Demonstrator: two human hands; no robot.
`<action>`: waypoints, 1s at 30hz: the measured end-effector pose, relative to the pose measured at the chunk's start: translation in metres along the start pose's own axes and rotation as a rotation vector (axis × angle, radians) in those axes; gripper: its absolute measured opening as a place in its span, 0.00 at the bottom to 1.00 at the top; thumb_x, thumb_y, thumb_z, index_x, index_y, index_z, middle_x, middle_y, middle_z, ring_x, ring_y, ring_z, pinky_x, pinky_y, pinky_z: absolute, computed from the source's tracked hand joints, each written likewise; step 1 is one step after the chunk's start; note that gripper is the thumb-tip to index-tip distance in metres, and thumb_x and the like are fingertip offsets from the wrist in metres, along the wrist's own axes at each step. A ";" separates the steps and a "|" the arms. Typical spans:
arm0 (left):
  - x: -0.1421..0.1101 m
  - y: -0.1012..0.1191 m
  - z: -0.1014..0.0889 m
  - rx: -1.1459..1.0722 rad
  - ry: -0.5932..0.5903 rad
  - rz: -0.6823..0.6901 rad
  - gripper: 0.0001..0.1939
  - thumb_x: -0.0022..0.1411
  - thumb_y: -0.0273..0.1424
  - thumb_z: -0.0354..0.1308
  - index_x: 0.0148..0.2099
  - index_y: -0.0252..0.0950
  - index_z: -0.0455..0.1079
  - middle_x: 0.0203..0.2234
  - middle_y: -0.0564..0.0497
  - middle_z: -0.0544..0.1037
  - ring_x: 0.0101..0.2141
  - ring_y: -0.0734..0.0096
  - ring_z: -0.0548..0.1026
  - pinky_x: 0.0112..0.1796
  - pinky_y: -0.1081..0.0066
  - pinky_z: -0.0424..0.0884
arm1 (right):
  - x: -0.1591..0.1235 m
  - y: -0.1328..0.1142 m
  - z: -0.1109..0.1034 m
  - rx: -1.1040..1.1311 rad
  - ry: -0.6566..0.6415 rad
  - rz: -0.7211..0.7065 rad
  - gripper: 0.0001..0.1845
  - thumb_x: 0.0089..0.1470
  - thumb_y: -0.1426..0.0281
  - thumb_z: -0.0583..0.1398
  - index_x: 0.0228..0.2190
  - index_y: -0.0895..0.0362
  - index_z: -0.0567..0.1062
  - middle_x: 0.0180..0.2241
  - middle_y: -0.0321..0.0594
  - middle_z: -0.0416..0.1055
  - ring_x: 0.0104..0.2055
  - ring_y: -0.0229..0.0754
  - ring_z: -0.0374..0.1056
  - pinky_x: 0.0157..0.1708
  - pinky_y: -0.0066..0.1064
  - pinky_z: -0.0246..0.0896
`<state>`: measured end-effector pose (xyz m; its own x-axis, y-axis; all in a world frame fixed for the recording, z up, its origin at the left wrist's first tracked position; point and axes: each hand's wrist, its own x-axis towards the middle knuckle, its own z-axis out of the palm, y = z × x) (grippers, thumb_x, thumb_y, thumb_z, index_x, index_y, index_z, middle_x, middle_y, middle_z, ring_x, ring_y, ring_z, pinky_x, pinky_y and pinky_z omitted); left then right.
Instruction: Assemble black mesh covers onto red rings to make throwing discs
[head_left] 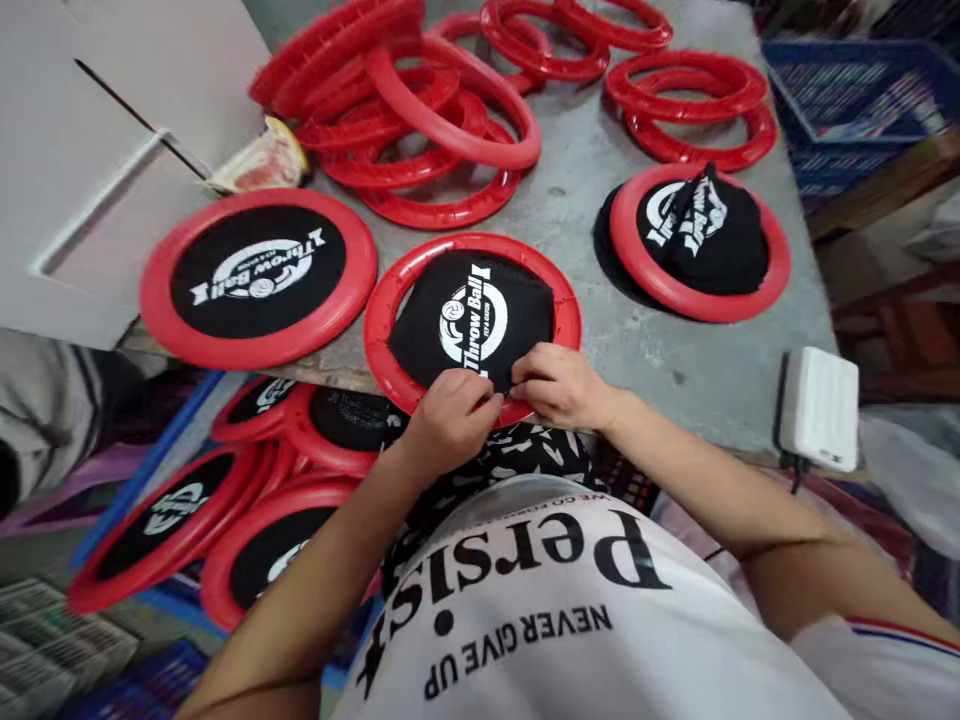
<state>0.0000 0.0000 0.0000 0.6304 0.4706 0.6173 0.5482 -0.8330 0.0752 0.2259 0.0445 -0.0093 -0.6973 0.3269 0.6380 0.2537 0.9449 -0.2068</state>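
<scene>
Red ring heap (409,112) beyond the in-hand disc (474,325), white device (821,408) rightward

Grey tabletop (675,375) with red rings (480,150) and black-centred red discs (259,270)

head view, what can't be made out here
Head view: glossy red plastic ring, near rim partly hidden by bare left hand and bare right hand.
Head view: red-rimmed black fabric disc, partly covered by left forearm.
Head view: blue plastic crate, contents too blurred to identify.
</scene>
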 end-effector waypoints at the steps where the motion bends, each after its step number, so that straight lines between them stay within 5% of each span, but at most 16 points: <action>1: 0.000 0.000 0.000 0.000 -0.006 -0.007 0.05 0.63 0.20 0.58 0.37 0.33 0.73 0.29 0.45 0.75 0.35 0.64 0.70 0.36 0.63 0.71 | 0.000 0.000 0.000 0.001 -0.002 0.002 0.11 0.62 0.76 0.55 0.33 0.58 0.77 0.35 0.45 0.74 0.35 0.43 0.63 0.34 0.35 0.62; 23: -0.005 -0.009 -0.003 -0.006 -0.102 0.101 0.09 0.67 0.20 0.50 0.39 0.35 0.71 0.31 0.46 0.73 0.35 0.63 0.70 0.37 0.64 0.71 | -0.002 0.004 -0.004 -0.178 -0.102 -0.171 0.11 0.64 0.72 0.59 0.29 0.55 0.75 0.38 0.40 0.74 0.37 0.40 0.64 0.32 0.32 0.61; 30: -0.003 -0.009 -0.005 -0.006 -0.125 0.075 0.09 0.65 0.21 0.51 0.39 0.35 0.71 0.32 0.45 0.75 0.35 0.62 0.71 0.38 0.63 0.73 | 0.001 0.009 -0.015 -0.071 -0.176 -0.169 0.07 0.64 0.71 0.57 0.37 0.54 0.76 0.41 0.43 0.75 0.43 0.43 0.67 0.40 0.38 0.67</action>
<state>-0.0098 0.0048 0.0011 0.7334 0.4390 0.5191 0.4937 -0.8688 0.0373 0.2372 0.0530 0.0009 -0.8382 0.1682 0.5187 0.1658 0.9848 -0.0514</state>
